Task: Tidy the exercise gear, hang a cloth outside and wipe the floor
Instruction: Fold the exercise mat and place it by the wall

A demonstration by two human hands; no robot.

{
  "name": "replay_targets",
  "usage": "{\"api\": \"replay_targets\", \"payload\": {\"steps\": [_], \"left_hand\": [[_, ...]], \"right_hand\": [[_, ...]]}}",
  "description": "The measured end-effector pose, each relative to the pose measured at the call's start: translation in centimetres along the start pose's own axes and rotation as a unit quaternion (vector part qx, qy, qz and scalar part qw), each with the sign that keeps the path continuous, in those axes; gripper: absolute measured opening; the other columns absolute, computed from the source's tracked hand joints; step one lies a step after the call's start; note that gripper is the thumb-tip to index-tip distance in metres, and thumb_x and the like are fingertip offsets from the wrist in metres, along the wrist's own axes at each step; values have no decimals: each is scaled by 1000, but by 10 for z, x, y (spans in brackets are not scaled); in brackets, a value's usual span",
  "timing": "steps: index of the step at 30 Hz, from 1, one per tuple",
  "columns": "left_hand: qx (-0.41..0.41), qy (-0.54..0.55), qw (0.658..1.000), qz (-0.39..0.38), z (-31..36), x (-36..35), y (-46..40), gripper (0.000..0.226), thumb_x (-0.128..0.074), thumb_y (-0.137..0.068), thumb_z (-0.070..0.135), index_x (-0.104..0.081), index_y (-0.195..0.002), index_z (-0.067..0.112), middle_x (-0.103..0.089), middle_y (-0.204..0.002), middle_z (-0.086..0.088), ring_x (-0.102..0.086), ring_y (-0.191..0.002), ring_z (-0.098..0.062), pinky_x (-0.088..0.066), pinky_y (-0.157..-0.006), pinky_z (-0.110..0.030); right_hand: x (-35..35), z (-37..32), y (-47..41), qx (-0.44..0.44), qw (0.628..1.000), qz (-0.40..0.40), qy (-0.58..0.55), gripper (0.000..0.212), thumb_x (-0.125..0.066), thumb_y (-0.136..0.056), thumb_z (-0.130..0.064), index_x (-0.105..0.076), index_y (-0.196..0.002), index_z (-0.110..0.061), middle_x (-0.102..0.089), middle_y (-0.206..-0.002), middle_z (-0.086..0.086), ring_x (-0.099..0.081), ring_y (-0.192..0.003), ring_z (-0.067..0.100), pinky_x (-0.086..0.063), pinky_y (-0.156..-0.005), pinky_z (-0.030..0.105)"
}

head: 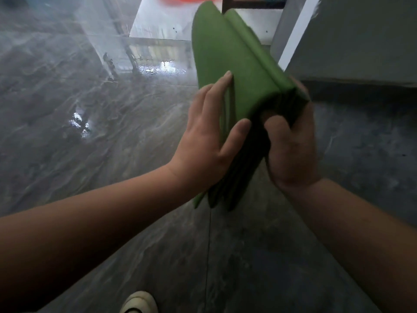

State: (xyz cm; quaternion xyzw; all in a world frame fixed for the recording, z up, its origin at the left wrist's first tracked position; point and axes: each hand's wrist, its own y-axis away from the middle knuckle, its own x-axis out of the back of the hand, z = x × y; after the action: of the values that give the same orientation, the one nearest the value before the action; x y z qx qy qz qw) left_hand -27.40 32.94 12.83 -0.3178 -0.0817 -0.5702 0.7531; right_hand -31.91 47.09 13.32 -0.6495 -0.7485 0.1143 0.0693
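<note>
Underfoot, a glossy grey marbled tile floor (pixel 79 136) filled most of the view, its polished face throwing back window light in bright patches; whether any of it had been wiped could not be told. No cloth was seen anywhere, so the hanging step was judged not yet done, and the tidying of the exercise gear was judged to be the step in hand.

At the upper right, a pale grey block (pixel 361 41) with flat matte faces was seen, perhaps furniture or a wall; what it was could not be told. Beyond it, a lighter floor area and a blurred orange shape were glimpsed at the top edge.

Held up at mid-frame, well clear of the floor, was a folded green exercise mat (pixel 228 71). It appeared to be soft matte foam, stacked in accordion layers, with rounded fold ridges on top and dark layer edges showing below.

The left hand (pixel 207 136) was laid flat against the mat's left side, fingers straight and together, thumb pressed on the near face. The right hand (pixel 291 145) was curled round the mat's right edge, gripping the stacked layers.

At the bottom edge, a pale shoe toe (pixel 140 302) was seen on the tiles.
</note>
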Motion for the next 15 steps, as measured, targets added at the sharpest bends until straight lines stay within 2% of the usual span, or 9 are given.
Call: {"api": "replay_targets", "payload": {"steps": [2,5,7,9,10,11,13,14,15], "left_hand": [[-6,-23,1000,4,-15,-6,11,73,-47,-93,53,-26,-149,11,-32,-141,-14,-40,-127,-34,-48,-92,-59],[-14,-17,1000,-6,-34,-8,29,77,-46,-91,61,-22,-146,13,-29,-138,-19,-39,-123,-40,-49,-87,-61],[-15,-2,1000,-15,-39,-6,37,77,-47,-90,61,-21,-144,12,-28,-137,-20,-41,-122,-42,-51,-86,-57],[-17,16,999,-27,-39,-4,44,76,-51,-90,60,-21,-141,12,-27,-136,-21,-42,-121,-41,-55,-82,-42],[-23,20,999,-32,-39,-3,48,76,-54,-89,59,-21,-140,12,-26,-135,-22,-41,-121,-40,-54,-79,-34],[-32,19,999,-37,-39,-2,52,76,-56,-88,58,-22,-139,12,-26,-135,-23,-40,-122,-39,-53,-78,-30],[-56,-5,997,-53,-39,-3,61,79,-61,-85,57,-22,-136,11,-25,-134,-24,-37,-124,-39,-53,-81,-31],[-69,-26,995,-63,-39,-5,65,81,-63,-84,56,-22,-136,10,-25,-134,-25,-36,-125,-39,-53,-84,-34],[-81,-45,993,-76,-39,-8,68,84,-66,-83,55,-21,-137,8,-25,-134,-26,-34,-127,-39,-53,-89,-38]], "right_hand": [[-1,7,10,-46,998,-49,-8,54,-52,-85,2,-33,-135,2,-55,-117,-1,-58,-104,-6,-46,-88,16],[5,14,23,-51,990,-125,50,58,-58,-88,-5,-26,-136,-3,-50,-124,1,-56,-110,-5,-45,-91,15],[7,7,30,-48,982,-157,90,63,-65,-86,-21,-28,-137,-16,-50,-127,7,-56,-116,6,-48,-94,26],[10,-5,36,-72,972,-180,130,69,-68,-79,-41,-33,-138,-28,-49,-132,10,-55,-121,16,-49,-99,39],[14,-14,37,-97,965,-197,142,72,-68,-75,-48,-35,-137,-30,-51,-133,5,-56,-120,13,-49,-99,36],[17,-26,36,-125,956,-215,156,75,-67,-71,-56,-38,-136,-30,-54,-130,-2,-59,-116,6,-49,-95,26],[21,-53,28,-174,928,-243,224,81,-64,-62,-75,-43,-128,-33,-58,-118,-18,-58,-102,-13,-44,-80,5],[20,-64,23,-186,906,-254,283,86,-63,-56,-84,-43,-124,-35,-57,-111,-22,-56,-94,-18,-41,-73,1],[20,-73,20,-189,878,-268,349,91,-61,-50,-87,-42,-122,-35,-55,-105,-24,-56,-89,-17,-41,-70,3]]}}
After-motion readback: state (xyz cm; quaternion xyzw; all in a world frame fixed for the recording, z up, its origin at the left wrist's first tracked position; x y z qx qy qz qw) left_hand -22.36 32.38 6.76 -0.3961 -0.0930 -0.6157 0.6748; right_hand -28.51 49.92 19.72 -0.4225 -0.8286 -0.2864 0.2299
